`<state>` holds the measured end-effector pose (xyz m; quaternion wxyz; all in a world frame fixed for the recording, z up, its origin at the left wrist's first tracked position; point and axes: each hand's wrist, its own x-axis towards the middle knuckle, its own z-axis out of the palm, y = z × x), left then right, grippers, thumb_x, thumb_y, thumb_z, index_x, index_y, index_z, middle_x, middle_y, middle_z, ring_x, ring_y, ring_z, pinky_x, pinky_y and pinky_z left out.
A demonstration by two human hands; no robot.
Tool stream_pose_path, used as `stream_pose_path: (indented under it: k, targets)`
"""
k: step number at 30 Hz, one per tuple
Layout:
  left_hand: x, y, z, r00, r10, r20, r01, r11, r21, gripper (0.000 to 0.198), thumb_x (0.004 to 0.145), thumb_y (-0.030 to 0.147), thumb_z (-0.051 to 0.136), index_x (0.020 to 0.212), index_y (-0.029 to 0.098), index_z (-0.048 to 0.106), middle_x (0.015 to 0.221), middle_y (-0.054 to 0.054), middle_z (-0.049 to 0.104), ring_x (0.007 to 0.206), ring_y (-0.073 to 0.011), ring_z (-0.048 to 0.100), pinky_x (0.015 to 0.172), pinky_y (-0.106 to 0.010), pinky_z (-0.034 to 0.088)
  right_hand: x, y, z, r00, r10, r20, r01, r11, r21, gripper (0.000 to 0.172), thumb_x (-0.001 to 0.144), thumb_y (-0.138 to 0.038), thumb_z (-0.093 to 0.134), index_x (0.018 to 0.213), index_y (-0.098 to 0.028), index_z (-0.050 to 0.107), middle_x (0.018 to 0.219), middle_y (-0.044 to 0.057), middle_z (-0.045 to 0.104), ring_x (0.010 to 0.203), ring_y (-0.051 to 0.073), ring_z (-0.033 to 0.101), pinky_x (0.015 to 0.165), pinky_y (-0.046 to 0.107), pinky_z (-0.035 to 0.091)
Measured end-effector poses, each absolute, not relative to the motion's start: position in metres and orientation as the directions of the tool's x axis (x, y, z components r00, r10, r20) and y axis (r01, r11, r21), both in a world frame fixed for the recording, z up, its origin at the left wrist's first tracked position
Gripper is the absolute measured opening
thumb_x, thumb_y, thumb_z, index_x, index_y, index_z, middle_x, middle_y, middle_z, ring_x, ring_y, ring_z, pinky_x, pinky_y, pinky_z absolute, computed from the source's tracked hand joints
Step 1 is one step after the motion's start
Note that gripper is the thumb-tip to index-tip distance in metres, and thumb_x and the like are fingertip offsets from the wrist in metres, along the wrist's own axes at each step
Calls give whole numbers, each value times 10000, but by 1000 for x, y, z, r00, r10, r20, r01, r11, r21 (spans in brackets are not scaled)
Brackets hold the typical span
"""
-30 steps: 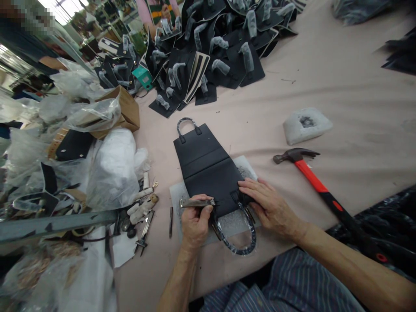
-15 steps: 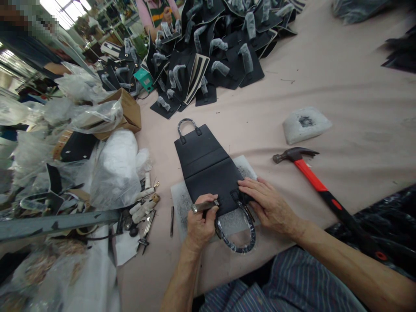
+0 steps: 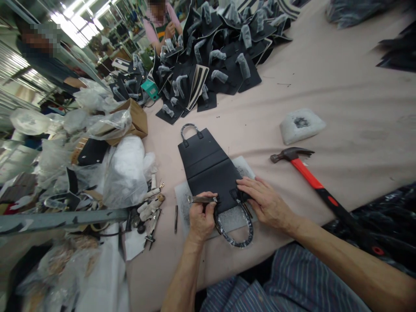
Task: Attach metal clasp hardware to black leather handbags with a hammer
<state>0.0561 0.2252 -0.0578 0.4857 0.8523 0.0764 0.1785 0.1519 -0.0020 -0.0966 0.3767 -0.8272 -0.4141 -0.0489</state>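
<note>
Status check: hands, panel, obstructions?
Left hand gripping metal tool at black panel. Right hand on panel's right edge. Panel spread out. Hammer lies apart, right side; no obstruction visible.

Metal tool [image 3: 198, 199] in left hand [image 3: 201, 222]: near level across the view, slanted half a second ago; looks shorter than a second ago. Camera shifted: more of dark-clothed person [image 3: 48, 65] in frame upper left, also pink-sleeved person's [image 3: 162, 29] head at top edge.

1. Glare: bright window [image 3: 82, 31] beyond the far left corner of the tabletop [image 3: 253, 130].
2. Tabletop: moderately lit; soft shadows along creases.
3. Handle [image 3: 238, 244]: small glints.
4. Blur: black pieces [image 3: 398, 52], right edge.
</note>
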Motion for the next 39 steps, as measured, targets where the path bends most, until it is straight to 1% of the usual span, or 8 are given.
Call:
stream_pose_path:
  k: [7, 16, 21, 25, 29, 32, 36, 39]
  targets:
    - [59, 218, -58, 916, 257, 308, -75, -644, 762, 158, 891, 183, 592, 1030, 203, 665, 1011, -81, 739, 1003, -243, 690, 957, -410, 537, 151, -2, -95, 664, 630, 403, 709, -359, -607, 553, 856, -49, 461, 1368, -217, 581, 1442, 96, 606, 1384, 281, 516, 1155, 576, 386]
    - [60, 216, -58, 915, 254, 314, -88, -634, 768, 162, 859, 175, 622, 1011, 214, 664, 985, -84, 733, 984, -258, 694, 930, -405, 537, 156, -18, -82, 644, 643, 414, 726, -342, -597, 500, 879, -112, 511, 1362, -229, 569, 1416, 111, 606, 1332, 278, 551, 1115, 542, 451]
    - [59, 215, -63, 927, 217, 306, -107, -629, 770, 214, 855, 147, 606, 1051, 220, 651, 966, -72, 723, 883, -230, 700, 847, -352, 542, 179, -81, -83, 815, 365, 450, 561, -694, -451, 399, 874, -244, 595, 1265, -165, 602, 1267, 193, 633, 1167, 378, 606, 1011, 557, 492]
    - [60, 214, -63, 921, 253, 296, -88, -606, 790, 195, 847, 146, 607, 1022, 221, 648, 911, -59, 711, 825, -219, 693, 803, -330, 537, 193, -125, -102, 902, 269, 339, 398, -821, -409, 258, 818, -366, 672, 994, -178, 657, 873, 169, 653, 833, 364, 651, 764, 503, 514]
    - [58, 213, -65, 920, 256, 298, -85, -612, 787, 188, 873, 130, 569, 1031, 215, 626, 903, -59, 704, 819, -212, 691, 784, -321, 531, 197, -130, -99, 991, 86, -103, -29, -615, -788, 171, 726, -301, 717, 690, -241, 560, 586, 49, 528, 547, 241, 567, 557, 389, 465]
    - [56, 212, -69, 915, 260, 307, -80, -629, 773, 182, 885, 124, 552, 1035, 211, 609, 912, -59, 701, 829, -208, 692, 772, -312, 530, 189, -114, -76, 918, 177, -355, -263, -398, -879, 192, 689, -306, 717, 684, -239, 536, 528, -5, 494, 435, 170, 499, 436, 314, 447]
    - [57, 212, -77, 912, 268, 310, -74, -636, 768, 188, 878, 109, 550, 1028, 213, 595, 909, -41, 696, 833, -191, 694, 781, -289, 534, 163, -82, -20, 779, 242, -578, -527, -245, -814, 223, 783, -378, 646, 754, -229, 481, 530, -61, 423, 361, 80, 366, 334, 191, 309]
    - [57, 212, -80, 910, 271, 313, -75, -636, 768, 196, 882, 110, 551, 1039, 220, 591, 915, -32, 697, 843, -186, 698, 797, -282, 540, 145, -58, 42, 849, 265, -457, -396, -251, -883, 331, 892, -549, 533, 811, -233, 484, 533, -78, 387, 349, 78, 316, 316, 194, 260]
